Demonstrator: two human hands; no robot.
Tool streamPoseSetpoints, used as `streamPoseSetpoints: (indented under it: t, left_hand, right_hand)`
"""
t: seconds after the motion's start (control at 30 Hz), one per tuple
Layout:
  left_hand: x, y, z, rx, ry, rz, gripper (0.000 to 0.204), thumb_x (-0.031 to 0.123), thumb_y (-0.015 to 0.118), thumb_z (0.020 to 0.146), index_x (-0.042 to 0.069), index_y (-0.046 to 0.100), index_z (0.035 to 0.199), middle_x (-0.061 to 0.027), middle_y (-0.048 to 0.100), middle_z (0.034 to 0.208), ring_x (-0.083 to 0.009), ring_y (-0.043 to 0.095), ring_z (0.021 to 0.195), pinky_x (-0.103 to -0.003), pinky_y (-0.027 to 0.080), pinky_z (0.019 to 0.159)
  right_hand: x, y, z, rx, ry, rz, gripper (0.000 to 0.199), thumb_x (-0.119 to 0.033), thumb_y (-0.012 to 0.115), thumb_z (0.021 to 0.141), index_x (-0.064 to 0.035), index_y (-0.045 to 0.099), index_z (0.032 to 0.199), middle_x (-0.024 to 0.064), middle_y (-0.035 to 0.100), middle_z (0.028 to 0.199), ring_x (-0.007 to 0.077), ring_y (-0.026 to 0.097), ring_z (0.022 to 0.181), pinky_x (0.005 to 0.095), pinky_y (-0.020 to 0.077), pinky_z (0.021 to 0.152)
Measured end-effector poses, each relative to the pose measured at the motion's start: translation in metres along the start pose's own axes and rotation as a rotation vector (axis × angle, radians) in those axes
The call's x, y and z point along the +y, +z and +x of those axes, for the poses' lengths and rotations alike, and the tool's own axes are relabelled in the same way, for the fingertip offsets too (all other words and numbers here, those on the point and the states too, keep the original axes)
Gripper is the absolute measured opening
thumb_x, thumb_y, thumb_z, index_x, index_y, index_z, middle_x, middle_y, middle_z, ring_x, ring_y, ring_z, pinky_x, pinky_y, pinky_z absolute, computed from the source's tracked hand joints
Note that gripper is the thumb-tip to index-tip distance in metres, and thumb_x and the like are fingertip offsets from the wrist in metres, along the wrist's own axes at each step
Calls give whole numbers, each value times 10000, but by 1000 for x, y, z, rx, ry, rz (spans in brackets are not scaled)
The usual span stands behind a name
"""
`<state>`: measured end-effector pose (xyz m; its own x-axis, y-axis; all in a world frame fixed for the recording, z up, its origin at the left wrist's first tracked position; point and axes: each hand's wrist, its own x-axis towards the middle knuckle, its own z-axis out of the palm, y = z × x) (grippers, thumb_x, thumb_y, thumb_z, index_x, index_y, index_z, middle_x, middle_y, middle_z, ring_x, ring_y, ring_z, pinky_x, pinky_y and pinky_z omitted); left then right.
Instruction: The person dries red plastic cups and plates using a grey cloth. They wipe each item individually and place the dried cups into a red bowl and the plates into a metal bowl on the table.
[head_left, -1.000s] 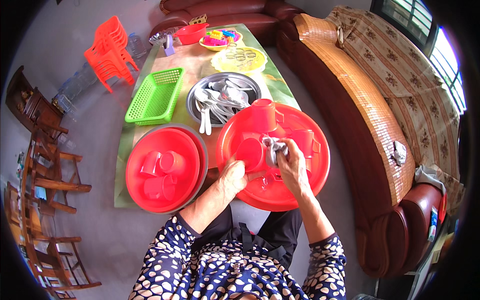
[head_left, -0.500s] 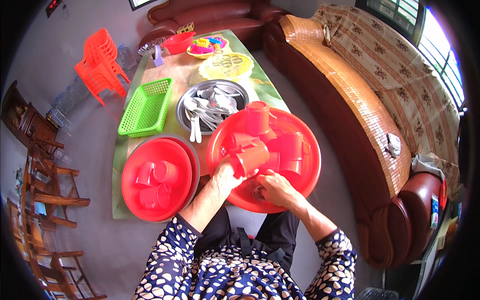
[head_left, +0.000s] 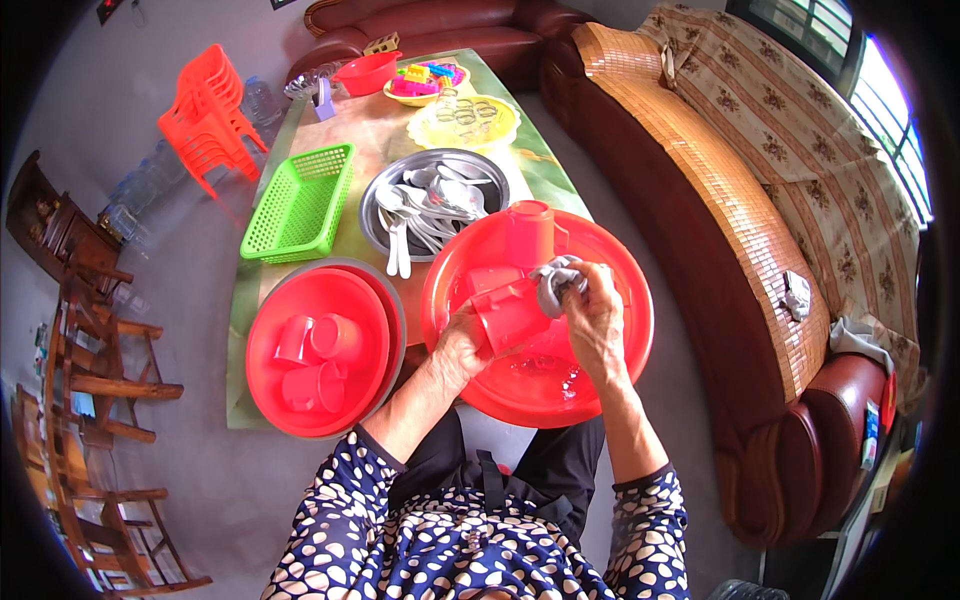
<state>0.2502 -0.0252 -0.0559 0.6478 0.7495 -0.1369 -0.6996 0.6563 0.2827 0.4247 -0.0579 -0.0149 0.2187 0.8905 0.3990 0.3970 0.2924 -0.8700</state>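
My left hand (head_left: 463, 348) is closed round a red plastic mug (head_left: 512, 314), tilted above a wide red basin (head_left: 634, 330) with water in it. In my right hand (head_left: 597, 318) is a bunched grey cloth (head_left: 556, 284), held at the mug's rim. Another red mug (head_left: 530, 232) stands upright at the basin's far side. Red shapes beneath the held mug are partly hidden by it and by my hands. To the left, a second red basin (head_left: 262, 345) holds three red mugs (head_left: 316, 388); it sits in a grey metal basin.
A steel bowl of spoons (head_left: 372, 236) lies beyond the basins, with a green slotted basket (head_left: 300, 203) at its left. Yellow trays and a red tub (head_left: 367, 75) stand farther up the table. A long sofa (head_left: 680, 190) runs along the right; red stacked chairs (head_left: 212, 120) are at the left.
My right hand has risen from low in the basin, bringing the grey cloth up to the held mug. That mug has turned so its opening faces right.
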Motion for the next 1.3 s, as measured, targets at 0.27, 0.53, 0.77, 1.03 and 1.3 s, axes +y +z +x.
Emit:
streamPoseSetpoints:
  t: [0.27,0.53,0.77,1.03,1.3]
  left_hand:
    - [-6,-1,-6,78,229,550,136,37,507,916,29,574,1034,-82,645,977,-209,653,892,-342,564,786]
    - [-19,3,4,102,632,1215,140,32,462,941,66,441,1076,-46,542,980,-115,539,919,-273,484,801]
    - [-19,13,-1,35,477,893,123,63,481,945,54,505,1065,-71,582,1021,-149,597,905,-294,534,800]
    - [-9,-10,4,-73,240,242,331,127,412,981,-31,475,1265,-165,613,1138,-261,632,1033,-403,549,898]
    - [-10,-11,6,36,183,69,299,180,422,976,-13,547,1167,-151,630,1132,-269,645,1012,-398,559,872]
  right_hand:
    - [-21,-17,15,-447,284,349,241,-1,532,845,-75,598,1064,40,596,821,136,561,757,265,445,713]
    - [-27,-2,9,-508,-232,-241,178,-23,538,792,-79,609,946,125,600,951,333,556,922,419,447,800]
    - [-9,-20,8,-425,298,244,176,-106,482,932,11,567,1031,90,609,894,147,579,813,310,477,698]
    - [3,2,-23,-75,376,472,179,-93,503,950,-19,532,1110,33,588,901,80,536,825,257,477,717]
    - [6,-1,-41,14,62,96,230,83,556,824,-9,526,1032,135,566,950,242,591,840,332,483,711]
